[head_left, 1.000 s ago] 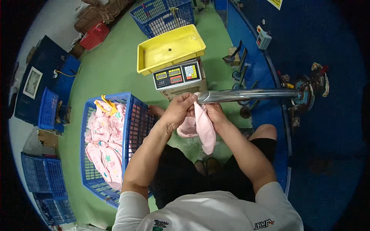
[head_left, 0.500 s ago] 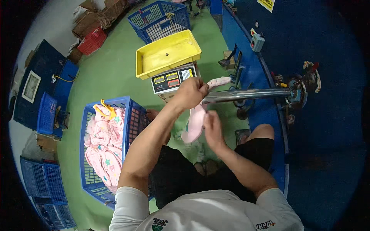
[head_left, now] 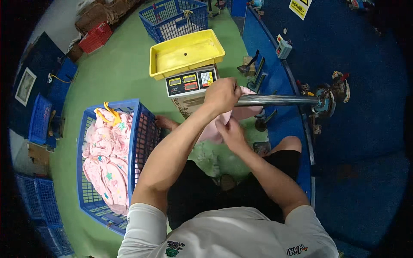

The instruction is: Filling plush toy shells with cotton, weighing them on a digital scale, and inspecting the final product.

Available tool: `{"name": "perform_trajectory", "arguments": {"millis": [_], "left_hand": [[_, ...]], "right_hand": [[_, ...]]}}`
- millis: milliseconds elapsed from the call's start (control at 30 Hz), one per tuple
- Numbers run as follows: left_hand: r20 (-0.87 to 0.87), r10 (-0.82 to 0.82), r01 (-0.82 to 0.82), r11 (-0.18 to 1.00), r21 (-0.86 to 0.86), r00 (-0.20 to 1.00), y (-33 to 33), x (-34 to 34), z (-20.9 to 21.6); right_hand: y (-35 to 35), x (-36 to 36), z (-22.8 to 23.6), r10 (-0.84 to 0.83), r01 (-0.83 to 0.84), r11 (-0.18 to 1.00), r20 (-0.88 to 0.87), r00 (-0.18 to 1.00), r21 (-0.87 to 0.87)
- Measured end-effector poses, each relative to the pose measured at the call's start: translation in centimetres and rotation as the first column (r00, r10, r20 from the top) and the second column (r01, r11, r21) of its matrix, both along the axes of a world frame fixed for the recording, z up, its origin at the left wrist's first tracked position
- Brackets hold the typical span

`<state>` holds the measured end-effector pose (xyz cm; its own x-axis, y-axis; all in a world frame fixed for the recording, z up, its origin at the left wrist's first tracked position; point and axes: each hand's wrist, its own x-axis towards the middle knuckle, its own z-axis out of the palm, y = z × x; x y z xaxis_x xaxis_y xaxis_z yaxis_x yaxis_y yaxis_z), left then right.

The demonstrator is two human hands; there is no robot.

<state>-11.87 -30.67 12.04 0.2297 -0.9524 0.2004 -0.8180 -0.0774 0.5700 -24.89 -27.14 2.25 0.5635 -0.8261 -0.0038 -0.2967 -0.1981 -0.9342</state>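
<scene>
Green floor point(head_left: 103, 77); two hands point(head_left: 221, 95) point(head_left: 234, 136) hold one pink cloth point(head_left: 245, 113) at one tube point(head_left: 279, 100).

I take this for a factory workshop: a metal tube point(head_left: 279, 100) juts out by a blue panel point(head_left: 275, 75) bearing a switch box point(head_left: 283, 50). I also see a digital scale point(head_left: 192, 82), a crate point(head_left: 135, 124) of pink fabric point(head_left: 107, 172) and a green floor point(head_left: 107, 77).

At centre, the left hand point(head_left: 223, 94) hides part of the pink cloth point(head_left: 211, 132); the upper edge cuts the yellow sign point(head_left: 300, 8), the lower edge the white shirt point(head_left: 223, 232).
</scene>
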Motion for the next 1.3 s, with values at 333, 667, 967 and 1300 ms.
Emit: {"name": "perform_trajectory", "arguments": {"millis": [333,667,967,1300], "left_hand": [[-0.206,-0.131,0.080,0.968,-0.238,0.970,3.7,1.7,2.3],[-0.972,0.063,-0.097,0.994,0.041,0.228,11.0,-0.2,-9.6],[-0.889,0.136,-0.385,0.921,-0.049,0.437,8.6,4.6,-1.1],[-0.811,0.020,-0.365,0.899,-0.240,0.584,10.2,5.0,-3.8]], "right_hand": [[-7.9,-15.8,6.5,-0.348,0.327,0.922,0.074,0.934,0.209],[-15.1,-8.2,11.2,-0.281,-0.163,0.793,-0.590,0.757,-0.587],[-15.6,-7.3,9.8,-0.335,0.112,0.758,-0.236,0.912,-0.642],[-14.6,-7.1,8.9,-0.363,0.177,0.645,-0.094,0.927,-0.744]]}}
